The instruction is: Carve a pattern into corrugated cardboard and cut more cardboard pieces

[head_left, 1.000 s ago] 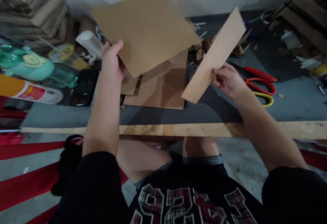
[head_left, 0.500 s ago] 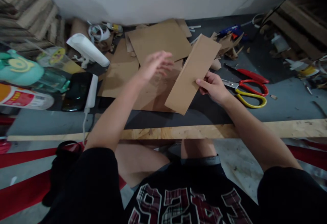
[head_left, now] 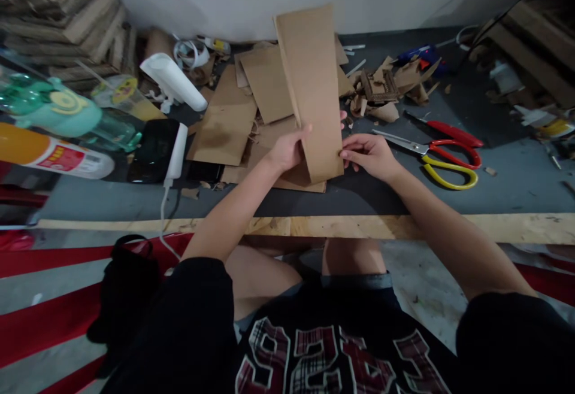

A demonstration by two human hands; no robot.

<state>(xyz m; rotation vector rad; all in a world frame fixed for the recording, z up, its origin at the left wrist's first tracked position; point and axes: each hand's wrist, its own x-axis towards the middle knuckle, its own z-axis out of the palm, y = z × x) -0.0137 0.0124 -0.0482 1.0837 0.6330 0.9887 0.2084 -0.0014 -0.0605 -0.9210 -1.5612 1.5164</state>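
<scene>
A long folded cardboard piece (head_left: 314, 88) stands nearly upright over the table, held between both hands. My left hand (head_left: 290, 148) grips its left side, thumb on the front face and fingertips showing past the right edge. At the lower right edge, my right hand (head_left: 368, 153) pinches the cardboard between thumb and fingers. Behind and left of it lie flat cardboard sheets (head_left: 227, 121). Scissors (head_left: 415, 146) with one red and one yellow handle rest to the right of my right hand, beside a red-handled tool (head_left: 456, 133).
Bottles (head_left: 67, 160), a black device (head_left: 153, 149) and a white roll-shaped object (head_left: 175, 81) lie at the left. Torn cardboard scraps (head_left: 411, 79) and a blue tool (head_left: 420, 55) sit at the back right. The wooden table edge (head_left: 359, 226) runs in front.
My left hand has moved from the air onto the cardboard piece. The piece has turned more upright and shifted left, and my right hand now pinches nearer its lower corner.
</scene>
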